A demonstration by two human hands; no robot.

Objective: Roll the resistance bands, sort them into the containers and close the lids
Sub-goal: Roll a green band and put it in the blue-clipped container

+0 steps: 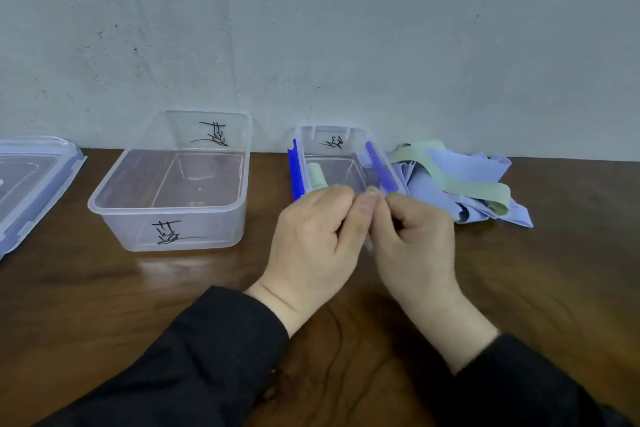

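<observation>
My left hand (pixel 311 236) and my right hand (pixel 415 236) meet fingertip to fingertip in front of the small clear container (pixel 332 131). Both pinch something small; only a pale sliver of band (pixel 369 245) shows under the thumbs, and the rest is hidden. Inside the small container a rolled green band (pixel 317 175) stands at the left. Its blue side clips (pixel 296 170) hang open. A loose pile of light-blue and green bands (pixel 460 180) lies right of it. The large clear container (pixel 162 210), marked with black writing, stands open to the left with nothing visible inside.
A clear lid with blue latches (pixel 31 180) lies at the far left edge of the brown wooden table (pixel 104 305). A grey wall (pixel 311 28) runs right behind the containers. My dark sleeves (pixel 214 357) cover the near part of the table.
</observation>
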